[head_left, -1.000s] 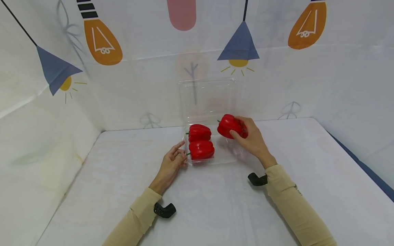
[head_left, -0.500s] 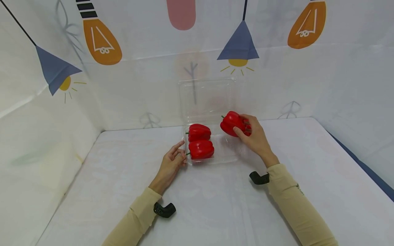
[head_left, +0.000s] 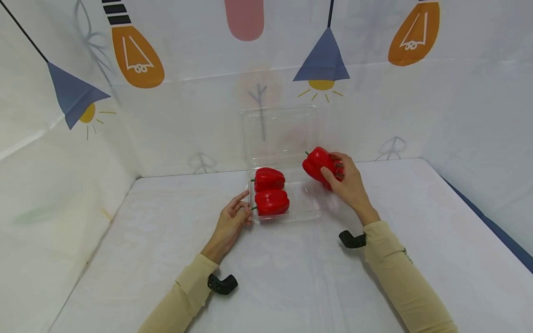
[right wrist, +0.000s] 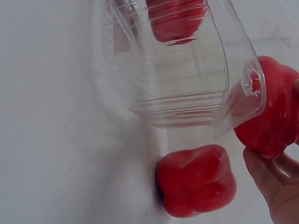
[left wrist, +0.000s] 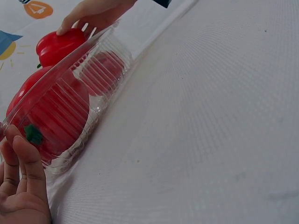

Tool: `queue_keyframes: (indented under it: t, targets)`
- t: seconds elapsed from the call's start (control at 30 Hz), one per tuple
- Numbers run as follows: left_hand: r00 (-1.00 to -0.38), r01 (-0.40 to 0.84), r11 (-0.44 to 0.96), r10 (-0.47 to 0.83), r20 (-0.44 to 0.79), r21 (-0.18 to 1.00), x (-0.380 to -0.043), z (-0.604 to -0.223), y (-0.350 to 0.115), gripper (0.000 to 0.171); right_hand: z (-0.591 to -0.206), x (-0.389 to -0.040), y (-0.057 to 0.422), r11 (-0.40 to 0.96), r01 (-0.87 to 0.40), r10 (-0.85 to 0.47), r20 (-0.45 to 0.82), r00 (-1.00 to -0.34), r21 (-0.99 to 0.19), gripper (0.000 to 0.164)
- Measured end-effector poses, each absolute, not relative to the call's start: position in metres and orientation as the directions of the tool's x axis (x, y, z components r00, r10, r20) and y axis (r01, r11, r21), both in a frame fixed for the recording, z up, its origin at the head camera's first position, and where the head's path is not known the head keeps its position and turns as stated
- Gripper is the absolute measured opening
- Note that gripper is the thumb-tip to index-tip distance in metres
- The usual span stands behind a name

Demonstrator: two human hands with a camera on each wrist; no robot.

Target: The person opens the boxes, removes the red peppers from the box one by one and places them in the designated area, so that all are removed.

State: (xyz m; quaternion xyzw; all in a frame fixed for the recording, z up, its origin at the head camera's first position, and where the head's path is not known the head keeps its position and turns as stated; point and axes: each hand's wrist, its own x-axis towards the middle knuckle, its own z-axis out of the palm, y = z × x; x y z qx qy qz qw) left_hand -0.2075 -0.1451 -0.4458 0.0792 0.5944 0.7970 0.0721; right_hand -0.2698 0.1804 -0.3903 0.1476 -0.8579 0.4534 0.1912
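Observation:
In the head view, two red bell peppers lie one behind the other in the left half of a clear plastic clamshell box (head_left: 306,201), the rear pepper (head_left: 269,179) and the front pepper (head_left: 272,202). My right hand (head_left: 351,187) grips a third bell pepper (head_left: 318,162), stem up and to the left, over the box's right back corner. Beneath that hand, outside the box's right wall, another bell pepper (right wrist: 196,182) sits on the table. My left hand (head_left: 230,226) touches the box's left wall with extended fingertips (left wrist: 28,149), beside the front pepper's green stem.
The box's transparent lid (head_left: 279,132) stands raised against the white backdrop printed with lamps and bulbs. White cloth covers the table (head_left: 287,273). Each wrist carries a black camera mount, such as the left mount (head_left: 222,284).
My right hand has moved right and slightly away from me with its bell pepper, which now tilts stem-up. More of the pepper beneath it shows. The left hand has stayed at the box.

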Motion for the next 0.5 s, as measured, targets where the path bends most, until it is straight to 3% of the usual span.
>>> queue_keyframes:
  t: [0.5]
  targets:
    - [-0.978,-0.025,-0.279,0.207,0.034,0.96,-0.207,-0.445,-0.144,0.055,-0.385,-0.271,0.193,0.537,-0.347,0.026,0.426,-0.904,-0.769,0.049]
